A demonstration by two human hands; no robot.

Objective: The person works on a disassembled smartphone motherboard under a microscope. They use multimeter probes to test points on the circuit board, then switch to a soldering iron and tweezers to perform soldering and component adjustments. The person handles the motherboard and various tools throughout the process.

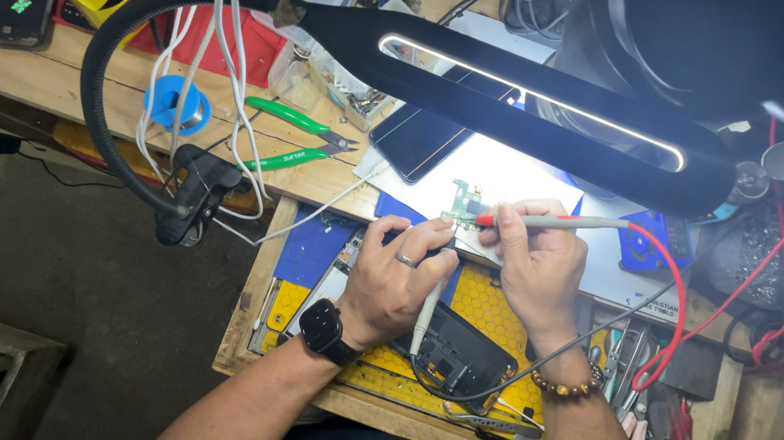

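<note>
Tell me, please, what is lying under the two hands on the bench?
Under the left hand and right hand lies a yellow honeycomb mat, with a dark phone housing on it. The hands cover the mat's middle, so anything directly beneath them cannot be seen.

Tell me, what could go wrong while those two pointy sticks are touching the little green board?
The red-tipped probe in the right hand and the pale probe in the left hand both meet the small green circuit board; a slip might touch the wrong spot. The red wire loops near the loose tools and could snag. The lamp arm hangs close above, easy to bump.
</note>
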